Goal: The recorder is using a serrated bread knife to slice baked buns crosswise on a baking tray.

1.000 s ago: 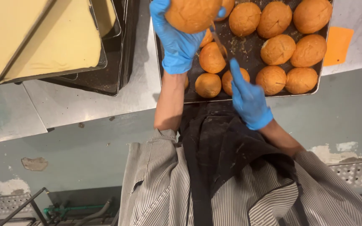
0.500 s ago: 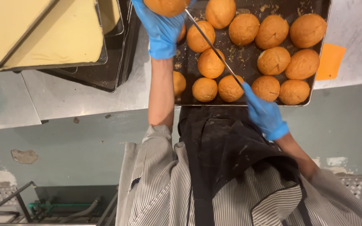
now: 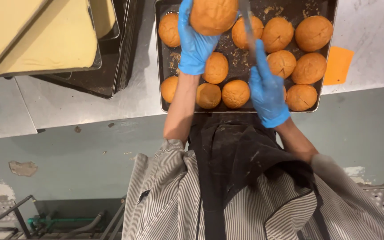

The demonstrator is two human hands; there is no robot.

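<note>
Two hands in blue gloves worked over a dark baking tray point(image 3: 325, 95) on the steel desk point(image 3: 76, 104), at its near edge. Left hand point(image 3: 195, 42) was clamped around a large round bun point(image 3: 213, 15), lifted clear above the tray's far-left part. Right hand point(image 3: 267, 91) was closed on the handle of a long knife point(image 3: 248, 26), forefinger laid along it, blade pointing away toward the far edge, beside the lifted bun; contact between blade and bun could not be told.

Judgement on technique: a clean cut would want the bun gripped by its sides without crushing, fingertips kept out of the blade's line, and the blade drawn level with a light sawing stroke rather than pressed.

Materials: bun crust golden-brown, matte, domed. About eleven more buns point(image 3: 310, 69) lay on the tray in loose rows, several with scored crosses on top. Tray floor was dark, scattered with pale crumbs. Gloves thin, smooth, slightly glossy. An orange rectangular tag point(image 3: 338, 66) lay on the desk just right of the tray. At the far-left corner sat stacked dark trays point(image 3: 112, 66) carrying pale yellow flat sheets point(image 3: 54, 38). A black apron point(image 3: 245, 155) dusted with flour covered a striped shirt point(image 3: 165, 200).
</note>
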